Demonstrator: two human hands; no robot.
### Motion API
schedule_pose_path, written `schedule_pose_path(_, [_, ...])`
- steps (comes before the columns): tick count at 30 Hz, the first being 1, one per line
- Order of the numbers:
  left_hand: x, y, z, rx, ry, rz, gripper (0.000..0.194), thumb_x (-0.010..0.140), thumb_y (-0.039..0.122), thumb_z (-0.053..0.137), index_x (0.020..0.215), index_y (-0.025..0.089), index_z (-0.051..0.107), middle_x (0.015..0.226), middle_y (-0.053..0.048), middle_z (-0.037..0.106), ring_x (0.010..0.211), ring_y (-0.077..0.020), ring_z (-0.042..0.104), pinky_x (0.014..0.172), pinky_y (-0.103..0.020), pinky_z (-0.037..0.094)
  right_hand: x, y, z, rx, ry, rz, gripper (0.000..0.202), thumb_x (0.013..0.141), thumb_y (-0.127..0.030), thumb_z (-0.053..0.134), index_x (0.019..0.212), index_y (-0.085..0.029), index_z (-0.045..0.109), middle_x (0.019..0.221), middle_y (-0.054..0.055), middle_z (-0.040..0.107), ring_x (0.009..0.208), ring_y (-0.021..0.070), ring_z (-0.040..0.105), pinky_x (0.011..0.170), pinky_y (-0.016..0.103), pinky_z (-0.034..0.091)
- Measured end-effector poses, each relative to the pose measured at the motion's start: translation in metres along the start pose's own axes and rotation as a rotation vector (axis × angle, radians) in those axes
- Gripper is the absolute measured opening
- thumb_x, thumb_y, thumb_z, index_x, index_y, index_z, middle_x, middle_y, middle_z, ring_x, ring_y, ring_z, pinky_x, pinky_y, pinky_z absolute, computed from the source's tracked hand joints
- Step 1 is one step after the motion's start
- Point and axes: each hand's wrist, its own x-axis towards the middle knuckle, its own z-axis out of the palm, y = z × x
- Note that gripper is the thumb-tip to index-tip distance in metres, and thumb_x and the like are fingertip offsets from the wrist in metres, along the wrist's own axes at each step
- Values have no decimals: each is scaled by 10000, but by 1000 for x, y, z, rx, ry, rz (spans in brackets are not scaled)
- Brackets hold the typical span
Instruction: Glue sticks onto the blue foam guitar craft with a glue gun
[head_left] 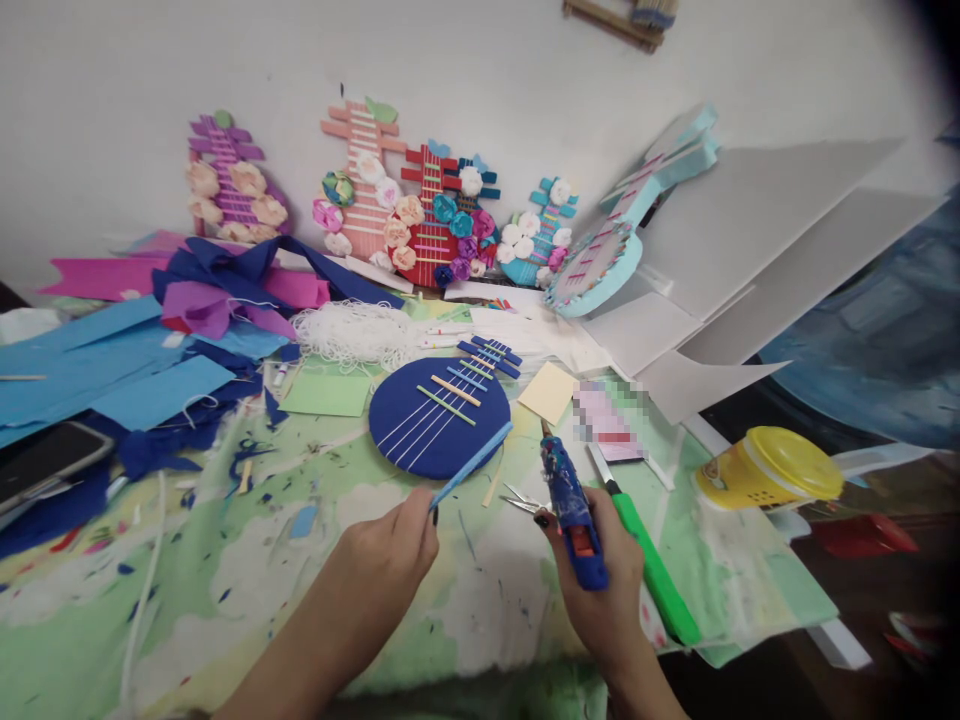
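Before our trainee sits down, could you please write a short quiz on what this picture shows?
1. Multiple choice: what is the right hand holding?
A) a paintbrush
B) a glue gun
C) a ruler

2. True or false: the left hand is empty.

3. Fill in the blank: the flat, round board beyond the two hands is dark ____ in colour.

Key:
1. B, a glue gun.
2. False; it holds a thin blue strip.
3. Blue.
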Motion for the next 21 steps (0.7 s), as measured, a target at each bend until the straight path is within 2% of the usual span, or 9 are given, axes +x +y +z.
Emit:
schedule_pose_path(3, [5,6,-1,-191,-70,-170,182,927,192,299,772,228,389,512,56,475,425,-143,483,430,-255,291,4,-5,6,45,-78,37,153,815,-282,594,881,-218,472,653,-26,568,535,150,531,493,234,385])
schedule_pose_path(6, [11,15,-4,-364,-58,-241,194,911,274,382,727,236,332,502,82,403,412,-112,418,427,-230,287,3,-8,16,102,-199,43,149,817,-264,573,897,-217,457,672,-25,566,559,152,531,514,235,380])
schedule_pose_path(10, [19,21,-3,-443,-33,-250,362,814,375,573,682,241,264,511,106,322,404,-76,325,415,-205,262,-3,-12,24,111,-282,3,121,809,-206,487,922,-213,447,718,0,587,607,176,560,542,255,376])
schedule_pose_path(14, [22,20,-2,-445,-8,-224,432,759,379,651,669,237,253,504,118,291,396,-58,285,411,-192,251,-4,-14,25,11,-320,-89,165,781,-190,433,945,-195,448,756,39,593,612,201,564,530,275,362])
schedule_pose_path(21, [22,15,-1,-369,73,-156,475,707,348,715,701,235,253,518,126,295,394,-43,288,406,-173,235,-7,-11,29,-166,-246,-212,210,788,-136,394,981,-178,464,753,56,606,606,212,578,512,286,335])
